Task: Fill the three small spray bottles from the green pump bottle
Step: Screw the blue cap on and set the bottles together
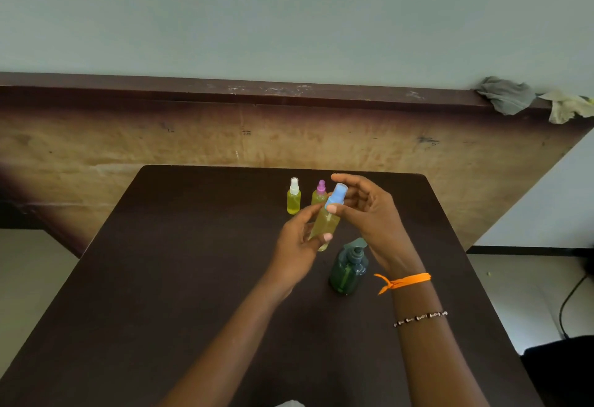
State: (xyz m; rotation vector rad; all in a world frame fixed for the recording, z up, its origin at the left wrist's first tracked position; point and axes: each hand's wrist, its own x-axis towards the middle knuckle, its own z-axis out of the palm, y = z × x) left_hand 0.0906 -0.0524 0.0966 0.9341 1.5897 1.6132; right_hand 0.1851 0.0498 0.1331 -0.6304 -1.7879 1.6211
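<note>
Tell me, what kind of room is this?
Probably a plain workroom or classroom, though it's hard to be sure. There's a dark table against a bare grey wall, a worn wooden board behind it, and old rags on the ledge.

Dark brown table (pixel 193 278) standing against a worn wooden panel (pixel 160 143), grey cloth (pixel 506 94) and pale cloth (pixel 565 107) lying crumpled on the dark ledge (pixel 257 88), black cable (pixel 567 307) trailing across the floor at right.
</note>
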